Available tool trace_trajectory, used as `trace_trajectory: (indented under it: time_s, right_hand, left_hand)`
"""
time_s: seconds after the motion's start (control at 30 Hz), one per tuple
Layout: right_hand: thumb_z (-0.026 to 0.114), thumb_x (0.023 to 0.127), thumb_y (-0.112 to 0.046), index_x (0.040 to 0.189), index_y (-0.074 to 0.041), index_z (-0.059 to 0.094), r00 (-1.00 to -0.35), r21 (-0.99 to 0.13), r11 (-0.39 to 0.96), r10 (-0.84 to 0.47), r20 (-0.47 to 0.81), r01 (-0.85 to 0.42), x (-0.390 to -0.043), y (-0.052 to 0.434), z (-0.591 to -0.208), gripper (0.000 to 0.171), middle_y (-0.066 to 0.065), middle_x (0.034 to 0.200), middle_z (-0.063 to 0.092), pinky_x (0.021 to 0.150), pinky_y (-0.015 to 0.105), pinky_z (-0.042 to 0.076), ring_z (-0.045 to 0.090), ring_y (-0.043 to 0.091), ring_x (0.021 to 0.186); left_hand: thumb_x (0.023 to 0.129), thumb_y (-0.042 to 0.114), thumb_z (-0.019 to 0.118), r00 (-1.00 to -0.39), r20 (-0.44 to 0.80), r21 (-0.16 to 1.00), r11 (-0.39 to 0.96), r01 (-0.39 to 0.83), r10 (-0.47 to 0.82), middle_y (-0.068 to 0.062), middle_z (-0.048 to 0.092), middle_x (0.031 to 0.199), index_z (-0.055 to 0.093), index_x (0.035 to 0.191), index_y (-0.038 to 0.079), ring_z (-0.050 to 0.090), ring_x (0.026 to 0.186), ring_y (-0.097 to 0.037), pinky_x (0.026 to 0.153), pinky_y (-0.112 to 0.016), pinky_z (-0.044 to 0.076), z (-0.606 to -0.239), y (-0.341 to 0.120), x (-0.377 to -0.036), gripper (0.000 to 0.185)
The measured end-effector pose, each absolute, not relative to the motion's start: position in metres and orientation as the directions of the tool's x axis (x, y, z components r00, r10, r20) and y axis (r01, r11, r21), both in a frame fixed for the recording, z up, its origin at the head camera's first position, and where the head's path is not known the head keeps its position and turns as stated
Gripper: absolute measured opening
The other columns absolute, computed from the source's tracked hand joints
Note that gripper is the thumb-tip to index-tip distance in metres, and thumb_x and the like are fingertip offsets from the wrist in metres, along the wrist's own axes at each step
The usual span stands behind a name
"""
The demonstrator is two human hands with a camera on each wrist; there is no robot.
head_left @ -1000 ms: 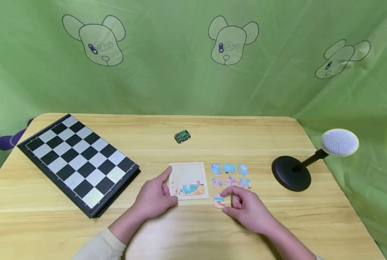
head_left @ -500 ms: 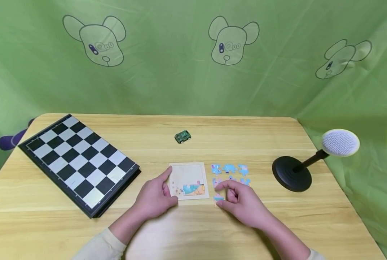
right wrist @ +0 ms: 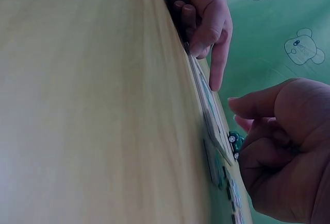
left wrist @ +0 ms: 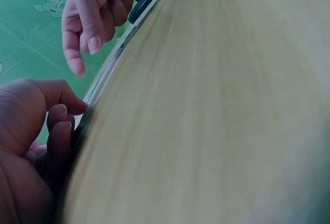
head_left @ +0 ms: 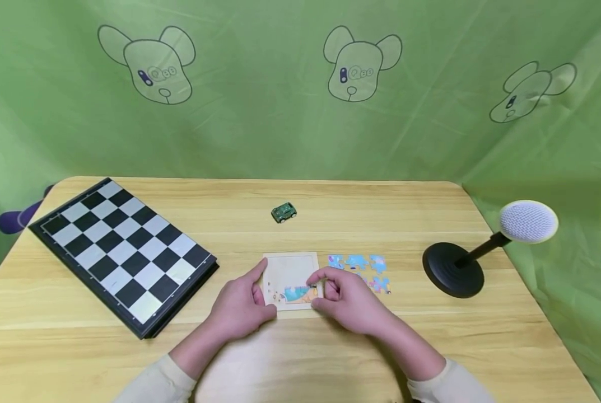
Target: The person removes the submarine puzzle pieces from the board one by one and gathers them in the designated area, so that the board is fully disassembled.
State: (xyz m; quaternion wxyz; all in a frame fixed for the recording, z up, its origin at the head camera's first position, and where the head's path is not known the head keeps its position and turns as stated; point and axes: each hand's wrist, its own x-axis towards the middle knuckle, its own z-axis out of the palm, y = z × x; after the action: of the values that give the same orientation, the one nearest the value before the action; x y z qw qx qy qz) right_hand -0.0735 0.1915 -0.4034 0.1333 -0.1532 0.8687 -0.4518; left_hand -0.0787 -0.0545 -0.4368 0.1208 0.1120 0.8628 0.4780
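My left hand [head_left: 241, 309] holds the left side of a square puzzle tray [head_left: 287, 268], index finger at the far left corner and thumb at the near one. Joined pieces with a blue and orange picture [head_left: 295, 293] lie along the tray's lower right. My right hand [head_left: 353, 301] hovers over the tray's right edge, index finger and thumb apart, other fingers curled. Nothing shows between its fingertips in the right wrist view. Loose jigsaw pieces [head_left: 355, 261] lie right of the tray, some hidden behind this hand. One loose piece [right wrist: 213, 163] shows near the tray in the right wrist view.
A black-and-white chessboard [head_left: 129, 246] lies at an angle on the left of the wooden table [head_left: 219, 207]. Behind the tray sits a small green toy car [head_left: 283, 212]. To the right stands a white round-headed object [head_left: 528, 222] on a black base [head_left: 453, 270].
My right hand has moved left, from the loose pieces to over the tray's right edge. My left hand and the tray have stayed in place.
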Motion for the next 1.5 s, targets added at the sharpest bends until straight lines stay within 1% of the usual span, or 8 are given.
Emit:
trace_trajectory:
  time_s: [0.17,0.3,0.47,0.6,0.93,1.3,1.5]
  right_hand:
    - [0.074,0.088,-0.004,0.113,-0.007,0.066,-0.898,-0.811,0.564,-0.423,-0.122,-0.156,-0.082,0.182,-0.408,0.027,-0.007,0.058,0.037,0.068,0.029,0.045,0.035,0.006,0.052]
    - [0.073,0.088,-0.005,0.115,-0.008,0.066,-0.884,-0.791,0.590,-0.441,-0.151,-0.159,-0.085,0.176,-0.411,0.027,-0.008,0.059,0.039,0.065,0.029,0.045,0.037,0.006,0.052]
    - [0.073,0.088,-0.006,0.112,-0.010,0.065,-0.886,-0.753,0.634,-0.434,-0.162,-0.173,-0.085,0.171,-0.411,0.026,-0.008,0.062,0.042,0.062,0.029,0.043,0.039,0.006,0.055]
    - [0.072,0.088,-0.005,0.109,-0.011,0.065,-0.890,-0.739,0.653,-0.423,-0.172,-0.168,-0.085,0.169,-0.408,0.023,-0.006,0.064,0.044,0.059,0.028,0.041,0.041,0.007,0.056]
    - [0.071,0.087,-0.003,0.104,-0.010,0.064,-0.893,-0.717,0.676,-0.414,-0.177,-0.171,-0.085,0.166,-0.406,0.021,-0.004,0.065,0.045,0.059,0.028,0.040,0.042,0.008,0.057]
    - [0.071,0.087,-0.005,0.104,-0.015,0.058,-0.893,-0.706,0.683,-0.419,-0.167,-0.189,-0.084,0.167,-0.406,0.023,-0.005,0.065,0.045,0.061,0.029,0.040,0.042,0.007,0.057]
    - [0.071,0.088,-0.004,0.107,-0.014,0.062,-0.884,-0.725,0.658,-0.442,-0.155,-0.202,-0.084,0.168,-0.407,0.024,-0.005,0.063,0.043,0.059,0.029,0.040,0.040,0.008,0.055]
  left_hand:
    - [0.071,0.010,0.079,-0.946,-0.099,0.853,0.516,0.079,0.309,0.007,0.057,0.061,0.035,0.154,0.000,0.054,0.053,-0.011,0.053,-0.030,0.044,-0.436,-0.055,-0.079,0.094]
    - [0.071,0.009,0.079,-0.945,-0.104,0.858,0.508,0.073,0.311,0.006,0.058,0.061,0.034,0.154,0.001,0.054,0.052,-0.011,0.052,-0.030,0.044,-0.436,-0.054,-0.078,0.095]
    - [0.070,0.009,0.079,-0.945,-0.097,0.859,0.507,0.079,0.312,0.006,0.057,0.061,0.034,0.154,0.000,0.054,0.052,-0.011,0.051,-0.030,0.044,-0.436,-0.055,-0.078,0.095]
    - [0.070,0.009,0.080,-0.945,-0.093,0.859,0.506,0.083,0.314,0.006,0.057,0.060,0.034,0.154,0.000,0.054,0.052,-0.011,0.052,-0.030,0.044,-0.436,-0.055,-0.078,0.095]
    - [0.071,0.009,0.079,-0.945,-0.086,0.855,0.510,0.093,0.317,0.008,0.057,0.060,0.034,0.153,-0.001,0.054,0.051,-0.010,0.051,-0.029,0.043,-0.436,-0.055,-0.078,0.095]
    - [0.070,0.009,0.079,-0.945,-0.079,0.854,0.510,0.099,0.316,0.008,0.057,0.060,0.035,0.153,-0.001,0.053,0.051,-0.009,0.051,-0.029,0.043,-0.437,-0.055,-0.079,0.094]
    - [0.071,0.010,0.079,-0.946,-0.080,0.849,0.519,0.101,0.314,0.008,0.056,0.059,0.035,0.153,-0.002,0.053,0.051,-0.009,0.051,-0.029,0.043,-0.436,-0.055,-0.078,0.094]
